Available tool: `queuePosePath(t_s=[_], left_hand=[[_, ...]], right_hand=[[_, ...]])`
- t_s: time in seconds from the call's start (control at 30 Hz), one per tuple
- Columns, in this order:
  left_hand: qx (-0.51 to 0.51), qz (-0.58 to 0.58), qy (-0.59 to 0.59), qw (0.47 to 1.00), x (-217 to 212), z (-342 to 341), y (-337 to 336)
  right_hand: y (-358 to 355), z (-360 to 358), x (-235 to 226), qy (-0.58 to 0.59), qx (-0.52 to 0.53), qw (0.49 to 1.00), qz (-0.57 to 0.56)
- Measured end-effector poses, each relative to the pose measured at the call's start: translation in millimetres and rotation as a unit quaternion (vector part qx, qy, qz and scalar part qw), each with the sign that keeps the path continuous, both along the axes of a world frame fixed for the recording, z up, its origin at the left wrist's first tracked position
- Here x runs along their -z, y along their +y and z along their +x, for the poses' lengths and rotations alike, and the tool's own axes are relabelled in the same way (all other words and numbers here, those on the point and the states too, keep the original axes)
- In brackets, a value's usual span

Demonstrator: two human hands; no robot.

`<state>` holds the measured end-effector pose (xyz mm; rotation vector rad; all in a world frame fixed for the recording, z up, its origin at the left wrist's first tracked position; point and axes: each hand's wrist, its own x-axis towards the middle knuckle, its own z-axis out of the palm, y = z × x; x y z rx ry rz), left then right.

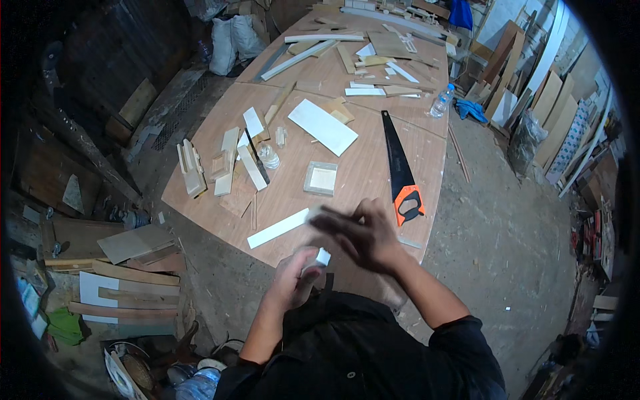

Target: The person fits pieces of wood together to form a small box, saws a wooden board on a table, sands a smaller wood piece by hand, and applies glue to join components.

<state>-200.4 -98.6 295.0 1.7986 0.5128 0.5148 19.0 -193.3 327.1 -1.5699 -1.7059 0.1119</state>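
Note:
Close to my body at the table's near edge, my left hand (296,274) is closed around a small white-faced piece (323,257), whose end sticks out past the thumb. Above it and to the right, my right hand (363,237) is smeared by motion, its fingers pointing left, so whether it holds anything cannot be made out. A long white strip (277,229) lies left of the right hand's fingers. Beyond the hands sits a small square wooden box frame (321,179). A handsaw (401,170) with an orange and black handle rests to the right.
On the wooden table (363,167) lie a white board (323,127), a clear jar (268,156), a stacked wooden piece (191,168) and several offcuts. A water bottle (441,101) stands at the right edge. Planks (127,300) lie on the floor at left; boards (550,100) lean at right.

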Motion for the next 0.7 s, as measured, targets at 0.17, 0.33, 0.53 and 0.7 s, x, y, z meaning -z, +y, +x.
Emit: queuePosePath(t_s=[0.17, 0.33, 0.53, 0.7], left_hand=[[-0.015, 0.08, 0.104, 0.991, -9, -9, -1], [-0.063, 0.116, 0.057, 0.99, -16, -25, -6], [-0.058, 0.028, 0.024, 0.998, -6, -34, -9], [0.021, -0.277, -0.128, 0.952, -4, -34, -14]], right_hand=[[-10, -22, -37, 0.005, -0.085, 0.995, 0.06], [-8, -14, -3, 0.113, 0.011, 0.992, 0.046], [-4, -32, -13, 0.045, 0.015, 0.999, -0.003], [-13, -62, -43, 0.007, -0.124, 0.992, 0.0]])
